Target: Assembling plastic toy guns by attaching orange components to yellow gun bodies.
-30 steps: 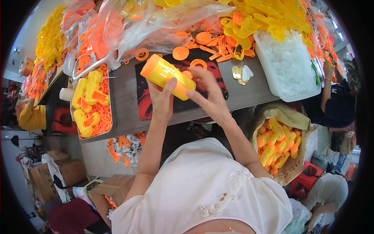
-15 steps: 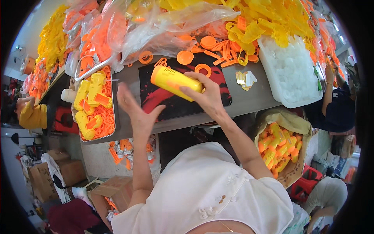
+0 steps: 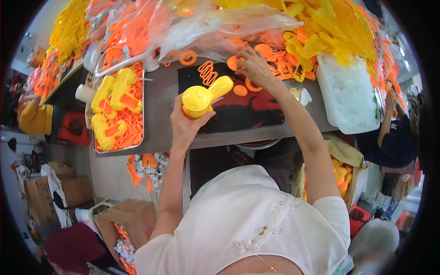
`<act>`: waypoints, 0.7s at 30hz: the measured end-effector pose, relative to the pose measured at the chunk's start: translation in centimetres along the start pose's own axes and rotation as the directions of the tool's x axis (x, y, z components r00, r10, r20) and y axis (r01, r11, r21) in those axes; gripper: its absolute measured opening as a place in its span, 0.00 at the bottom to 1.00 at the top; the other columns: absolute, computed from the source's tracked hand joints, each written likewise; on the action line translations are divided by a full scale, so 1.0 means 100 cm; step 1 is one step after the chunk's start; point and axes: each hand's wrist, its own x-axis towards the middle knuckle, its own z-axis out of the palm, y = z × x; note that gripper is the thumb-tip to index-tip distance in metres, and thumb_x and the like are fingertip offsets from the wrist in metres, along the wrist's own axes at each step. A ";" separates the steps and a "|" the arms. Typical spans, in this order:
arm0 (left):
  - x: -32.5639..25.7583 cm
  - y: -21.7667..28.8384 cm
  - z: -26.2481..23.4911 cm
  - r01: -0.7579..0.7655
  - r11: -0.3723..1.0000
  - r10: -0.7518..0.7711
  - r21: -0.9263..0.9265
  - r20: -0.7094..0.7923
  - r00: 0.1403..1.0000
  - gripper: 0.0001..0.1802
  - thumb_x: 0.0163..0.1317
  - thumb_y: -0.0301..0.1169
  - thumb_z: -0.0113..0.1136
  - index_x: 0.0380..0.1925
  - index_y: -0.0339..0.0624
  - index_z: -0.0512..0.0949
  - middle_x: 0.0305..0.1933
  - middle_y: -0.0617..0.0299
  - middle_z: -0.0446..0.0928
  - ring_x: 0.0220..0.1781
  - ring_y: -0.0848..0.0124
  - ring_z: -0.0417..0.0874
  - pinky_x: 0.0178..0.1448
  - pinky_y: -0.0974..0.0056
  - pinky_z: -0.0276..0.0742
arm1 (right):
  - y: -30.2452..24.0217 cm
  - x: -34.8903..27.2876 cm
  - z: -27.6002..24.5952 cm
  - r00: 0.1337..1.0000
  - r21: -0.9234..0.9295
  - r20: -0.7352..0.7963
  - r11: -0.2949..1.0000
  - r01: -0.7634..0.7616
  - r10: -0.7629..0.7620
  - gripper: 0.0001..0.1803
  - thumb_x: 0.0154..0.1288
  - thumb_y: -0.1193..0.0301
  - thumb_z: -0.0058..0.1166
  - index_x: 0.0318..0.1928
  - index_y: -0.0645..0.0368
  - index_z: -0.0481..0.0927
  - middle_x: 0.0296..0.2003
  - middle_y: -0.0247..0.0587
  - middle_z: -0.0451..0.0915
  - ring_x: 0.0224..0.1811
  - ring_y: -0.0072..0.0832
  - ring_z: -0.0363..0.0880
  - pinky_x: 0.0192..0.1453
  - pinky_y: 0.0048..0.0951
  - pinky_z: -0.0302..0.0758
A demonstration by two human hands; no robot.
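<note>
My left hand [image 3: 182,126] is wrapped round a yellow plastic hair-dryer-shaped toy body [image 3: 196,101]. Its round end faces up and its short handle points to the upper right. Over the back of the table, my right hand [image 3: 257,69] has bent fingers at the edge of an orange disc [image 3: 231,63]. An orange ring [image 3: 252,85] lies just under that hand. A smaller orange oval piece [image 3: 240,90] shows beside the toy's handle. A looped orange piece [image 3: 207,73] rests on the black and red mat [image 3: 247,114].
At left, a tray [image 3: 143,114] carries yellow toy bodies over orange parts. A white bin [image 3: 331,103] of translucent pieces stands at right. Yellow parts [image 3: 337,32] and plastic bags [image 3: 220,27] heap up behind. A sack [image 3: 350,151] of finished-looking toys stands below the table's right edge.
The yellow toy has passed from my right hand to my left and turned, its handle now showing. My right hand has moved up to the orange disc. The whole view has shifted slightly.
</note>
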 end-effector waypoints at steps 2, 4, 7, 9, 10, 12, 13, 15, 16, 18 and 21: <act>0.002 -0.002 0.001 -0.067 0.998 0.067 0.004 0.022 0.998 0.35 0.42 0.28 0.79 0.51 0.37 0.71 0.44 0.59 0.79 0.46 0.69 0.81 0.52 0.64 0.77 | -0.001 0.006 -0.005 0.999 0.042 0.031 0.999 0.010 -0.011 0.10 0.50 0.64 0.66 0.30 0.54 0.81 0.47 0.34 0.75 0.57 0.34 0.67 0.53 0.40 0.64; 0.003 -0.012 0.003 -0.144 0.989 0.145 0.032 -0.003 0.989 0.35 0.42 0.29 0.79 0.50 0.37 0.71 0.45 0.58 0.79 0.46 0.68 0.81 0.52 0.63 0.76 | -0.006 0.007 -0.004 0.999 0.141 0.047 0.990 -0.022 0.016 0.10 0.51 0.64 0.66 0.30 0.55 0.82 0.44 0.34 0.75 0.56 0.35 0.67 0.55 0.42 0.64; 0.014 -0.014 0.016 -0.224 0.973 0.222 0.061 0.029 0.975 0.35 0.41 0.29 0.79 0.50 0.36 0.72 0.45 0.56 0.77 0.47 0.64 0.80 0.52 0.62 0.76 | -0.002 0.003 -0.012 0.980 0.455 0.038 0.870 -0.191 0.195 0.11 0.56 0.63 0.63 0.32 0.57 0.81 0.39 0.32 0.77 0.50 0.29 0.69 0.55 0.37 0.64; 0.022 -0.013 0.028 -0.214 0.975 0.208 0.062 0.082 0.975 0.34 0.40 0.29 0.78 0.50 0.36 0.73 0.45 0.55 0.77 0.47 0.62 0.80 0.52 0.61 0.76 | -0.009 0.004 -0.031 0.883 0.817 0.086 0.475 -0.328 0.462 0.12 0.66 0.62 0.57 0.37 0.60 0.80 0.36 0.29 0.78 0.43 0.18 0.71 0.51 0.26 0.66; 0.025 -0.012 0.034 -0.265 0.961 0.255 0.079 0.121 0.959 0.34 0.41 0.29 0.78 0.49 0.36 0.73 0.44 0.54 0.77 0.46 0.62 0.80 0.51 0.61 0.76 | -0.020 -0.001 -0.046 0.857 0.936 0.164 0.197 -0.292 0.488 0.16 0.71 0.59 0.52 0.38 0.61 0.79 0.33 0.25 0.76 0.37 0.14 0.69 0.46 0.19 0.65; 0.024 -0.007 0.043 -0.342 0.935 0.324 0.093 0.164 0.932 0.32 0.41 0.30 0.77 0.48 0.37 0.73 0.43 0.53 0.77 0.44 0.59 0.82 0.49 0.60 0.77 | -0.064 -0.003 -0.090 0.829 0.926 0.336 0.002 -0.377 0.447 0.15 0.72 0.60 0.51 0.39 0.60 0.79 0.33 0.24 0.75 0.36 0.13 0.68 0.43 0.18 0.66; 0.022 -0.001 0.049 -0.335 0.938 0.316 0.086 0.176 0.932 0.32 0.41 0.30 0.77 0.48 0.37 0.73 0.43 0.53 0.77 0.44 0.59 0.82 0.49 0.60 0.77 | -0.074 -0.007 -0.106 0.786 0.879 0.476 -0.178 -0.443 0.394 0.13 0.73 0.60 0.50 0.39 0.58 0.78 0.33 0.23 0.74 0.34 0.13 0.68 0.41 0.17 0.66; 0.022 0.005 0.065 -0.320 0.945 0.292 0.071 0.262 0.920 0.32 0.42 0.31 0.76 0.48 0.37 0.73 0.41 0.53 0.78 0.42 0.59 0.83 0.46 0.60 0.79 | -0.069 -0.023 -0.112 0.802 0.863 0.470 -0.001 -0.505 0.368 0.13 0.72 0.61 0.50 0.39 0.59 0.78 0.33 0.25 0.75 0.34 0.13 0.68 0.40 0.18 0.67; 0.022 0.005 0.070 -0.321 0.943 0.286 0.088 0.276 0.918 0.32 0.43 0.32 0.76 0.49 0.38 0.73 0.41 0.52 0.79 0.42 0.58 0.84 0.46 0.60 0.80 | -0.068 -0.030 -0.103 0.822 0.804 0.383 0.286 -0.521 0.421 0.13 0.72 0.61 0.50 0.40 0.59 0.77 0.33 0.26 0.75 0.34 0.13 0.69 0.41 0.18 0.67; 0.022 0.006 0.079 -0.333 0.938 0.297 0.091 0.282 0.912 0.34 0.42 0.32 0.76 0.51 0.38 0.72 0.43 0.51 0.80 0.43 0.57 0.84 0.47 0.59 0.80 | -0.075 -0.039 -0.097 0.860 0.641 0.184 0.605 -0.472 0.476 0.12 0.73 0.64 0.46 0.42 0.59 0.77 0.34 0.32 0.78 0.38 0.19 0.73 0.44 0.22 0.69; 0.020 0.006 0.087 -0.313 0.948 0.290 0.057 0.249 0.924 0.38 0.42 0.31 0.77 0.55 0.38 0.70 0.45 0.49 0.80 0.46 0.55 0.84 0.50 0.59 0.80 | -0.081 -0.050 -0.087 0.873 0.521 -0.060 0.762 -0.386 0.483 0.11 0.73 0.66 0.43 0.42 0.59 0.77 0.37 0.36 0.79 0.43 0.28 0.74 0.52 0.28 0.67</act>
